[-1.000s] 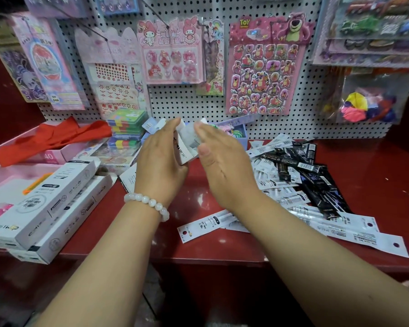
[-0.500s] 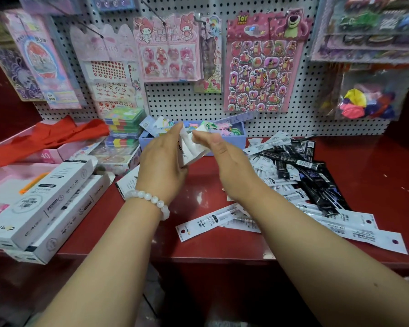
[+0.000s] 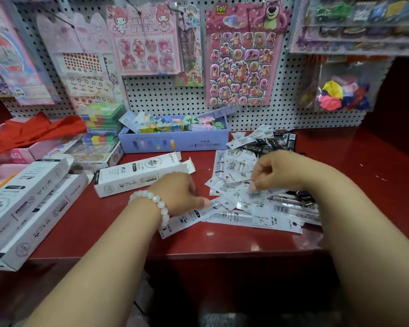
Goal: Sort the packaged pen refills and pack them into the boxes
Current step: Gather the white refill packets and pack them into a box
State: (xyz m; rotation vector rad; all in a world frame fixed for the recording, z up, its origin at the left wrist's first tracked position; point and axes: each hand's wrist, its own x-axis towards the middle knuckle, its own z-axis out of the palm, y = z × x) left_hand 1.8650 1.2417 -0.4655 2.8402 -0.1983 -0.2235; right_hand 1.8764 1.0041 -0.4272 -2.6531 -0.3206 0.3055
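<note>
Nearest the front edge of the red surface [image 3: 99, 232], the left hand [image 3: 177, 192] presses curled fingers on a white refill packet [image 3: 187, 218], and the right hand [image 3: 274, 171] pinches another from the loose pile of packaged refills [image 3: 257, 199]. That pile looks largely unsorted. Just behind the left hand lies an open white box [image 3: 137, 175]; whether it holds anything I cannot tell. Two more white boxes [image 3: 21, 201] sit at the left edge, so most packing seems left.
</note>
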